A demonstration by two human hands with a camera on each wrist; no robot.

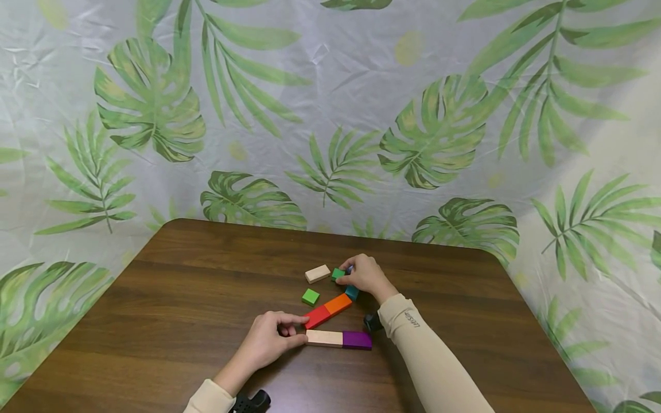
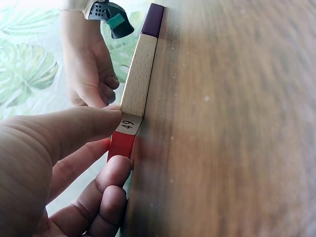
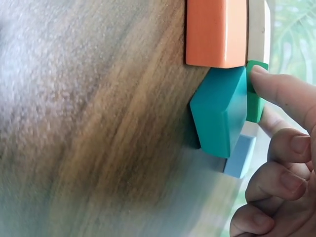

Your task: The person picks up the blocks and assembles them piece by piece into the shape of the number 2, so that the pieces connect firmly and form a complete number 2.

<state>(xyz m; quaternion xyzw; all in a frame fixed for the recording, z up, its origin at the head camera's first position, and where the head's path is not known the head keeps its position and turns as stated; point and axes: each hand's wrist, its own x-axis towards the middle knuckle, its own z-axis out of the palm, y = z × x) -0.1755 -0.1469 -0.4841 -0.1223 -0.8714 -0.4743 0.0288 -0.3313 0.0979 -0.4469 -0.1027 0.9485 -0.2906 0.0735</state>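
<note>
On the table, my left hand [image 1: 269, 338] has its thumb at the left end of a plain wooden block [image 1: 324, 338] and its index finger at the end of a red block [image 1: 317, 316], spanning both. In the left wrist view, the number 49 shows on the wooden block's [image 2: 138, 79] end face. My right hand [image 1: 365, 275] pinches a small dark green block [image 1: 338, 274] between thumb and index finger. Near it lie a teal block [image 3: 219, 111] and a light blue block [image 3: 240, 155]. An orange block [image 1: 338, 303] continues the red one, its far end against the teal block.
A purple block [image 1: 357, 340] adjoins the plain wooden block's right end. A bright green block [image 1: 310, 296] and another plain wooden block [image 1: 317, 273] lie behind the red and orange row. A leaf-patterned cloth [image 1: 341, 115] hangs behind the brown table [image 1: 217, 269].
</note>
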